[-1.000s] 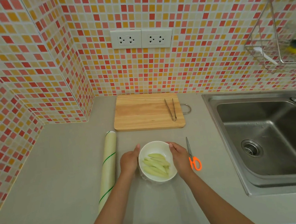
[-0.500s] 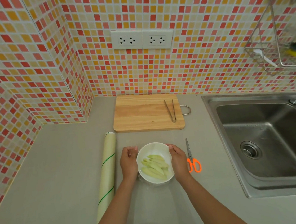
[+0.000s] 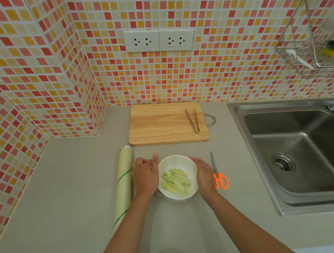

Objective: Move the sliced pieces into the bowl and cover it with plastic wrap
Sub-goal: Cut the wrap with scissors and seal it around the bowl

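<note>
Walls (image 3: 227,63): small mosaic tile, red/orange/cream, white grout. Left wall steps out in a boxed corner (image 3: 80,83). Two white double sockets (image 3: 159,39) side by side on back wall. Wire rack (image 3: 314,36) mounted upper right, something yellow-green in it, blurred. Counter (image 3: 62,197): plain grey-beige, matte, L-shaped into the left corner. Steel sink (image 3: 299,154) set in counter on right, drain (image 3: 283,163) visible, tap base at far right edge. Light even, soft, no hard shadows.
</note>
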The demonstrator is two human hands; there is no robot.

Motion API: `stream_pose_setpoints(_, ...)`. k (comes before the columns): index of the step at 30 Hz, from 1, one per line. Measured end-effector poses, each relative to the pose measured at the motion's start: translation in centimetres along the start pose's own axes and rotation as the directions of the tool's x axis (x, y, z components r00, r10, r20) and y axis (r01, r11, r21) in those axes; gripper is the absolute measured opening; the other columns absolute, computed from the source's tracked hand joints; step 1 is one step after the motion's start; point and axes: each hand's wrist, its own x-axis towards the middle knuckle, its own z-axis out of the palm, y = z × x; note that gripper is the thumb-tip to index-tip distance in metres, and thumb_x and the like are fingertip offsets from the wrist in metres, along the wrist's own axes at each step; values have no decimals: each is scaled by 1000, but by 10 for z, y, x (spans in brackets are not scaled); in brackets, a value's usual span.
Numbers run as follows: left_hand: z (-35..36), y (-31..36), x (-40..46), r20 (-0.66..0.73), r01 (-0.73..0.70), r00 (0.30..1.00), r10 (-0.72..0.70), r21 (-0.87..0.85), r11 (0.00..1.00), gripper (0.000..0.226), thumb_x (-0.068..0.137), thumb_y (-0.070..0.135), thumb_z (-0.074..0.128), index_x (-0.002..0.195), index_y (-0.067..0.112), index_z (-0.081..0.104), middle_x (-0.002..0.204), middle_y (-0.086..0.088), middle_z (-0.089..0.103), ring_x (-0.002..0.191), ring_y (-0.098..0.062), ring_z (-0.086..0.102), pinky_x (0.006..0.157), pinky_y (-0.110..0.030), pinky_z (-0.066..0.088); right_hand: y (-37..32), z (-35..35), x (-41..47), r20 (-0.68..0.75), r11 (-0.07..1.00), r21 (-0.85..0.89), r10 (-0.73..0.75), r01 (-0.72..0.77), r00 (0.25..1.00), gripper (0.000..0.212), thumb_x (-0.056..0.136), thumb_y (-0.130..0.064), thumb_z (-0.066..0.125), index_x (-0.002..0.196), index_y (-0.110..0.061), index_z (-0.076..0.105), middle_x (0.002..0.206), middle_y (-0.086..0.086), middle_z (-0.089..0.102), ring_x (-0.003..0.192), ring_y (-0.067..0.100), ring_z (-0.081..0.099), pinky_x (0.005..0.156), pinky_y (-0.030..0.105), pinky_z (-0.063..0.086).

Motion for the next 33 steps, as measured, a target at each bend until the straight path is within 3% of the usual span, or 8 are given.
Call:
stream_pose_setpoints(6,-5,10,-11,-161,-20,987,-26,-276,961,43,102,38,35,97,8,65,96,-5,64,99,-21,56,81,-25,36,-22,-9,16,77,996,-62,-56,61,995,40,103,-21,35,113,2,66,114,10,67,107,20,62,96,33,45)
stream_pose_setpoints(10,9,20,-29,102,173,985,-139,-619,766,32,101,41,35,110,29,63,112,5,69,108,-13,62,95,-30,46,-21,-4,16,222,996,-92,13,8,975,34,100,-18,41,112,-1,69,104,1,70,93,1,66,79,14,49)
stream_pose_setpoints(14,12,19,-22,276,348,937,-214,-695,629,42,101,49,31,113,28,64,115,4,69,110,-16,63,92,-27,46,-5,-5,9,235,999,-46,27,-16,972,30,99,-16,41,109,-11,68,106,-2,69,90,2,65,72,11,50)
stream_pose_setpoints(18,11,19,-13,373,402,906,-199,-618,675,55,98,57,28,101,26,72,107,-2,73,104,-21,67,95,-38,50,-3,-3,6,231,999,-16,34,-32,972,34,103,-22,35,103,-16,69,97,-3,70,84,2,67,68,12,51)
stream_pose_setpoints(21,10,22,-8,385,423,892,-236,-528,737,57,95,62,27,83,28,72,90,2,74,94,-23,68,83,-36,53,-3,-3,4,217,999,-16,41,-38,975,36,104,-26,34,103,-15,69,95,-4,71,83,3,68,65,11,52)
stream_pose_setpoints(24,9,22,-1,417,461,861,-291,-401,791,73,90,71,22,79,15,67,91,-7,72,97,-30,66,83,-39,50,-2,-3,3,209,997,-33,79,-74,975,42,103,-32,35,111,-7,68,102,4,71,93,16,66,73,18,54)
stream_pose_setpoints(28,1,25,8,300,239,935,-190,-137,961,79,94,63,9,94,15,72,107,-11,67,118,-32,50,102,-47,36,-12,-6,8,192,984,-168,90,-58,977,46,102,-35,39,105,-2,71,104,15,72,92,22,65,80,31,49)
stream_pose_setpoints(33,-7,17,-14,16,166,983,-185,-524,836,56,100,51,24,118,18,65,115,1,67,116,-19,59,102,-36,42,-26,1,17,212,993,-112,55,-32,976,35,100,-22,44,113,0,68,113,12,69,104,21,63,81,19,48)
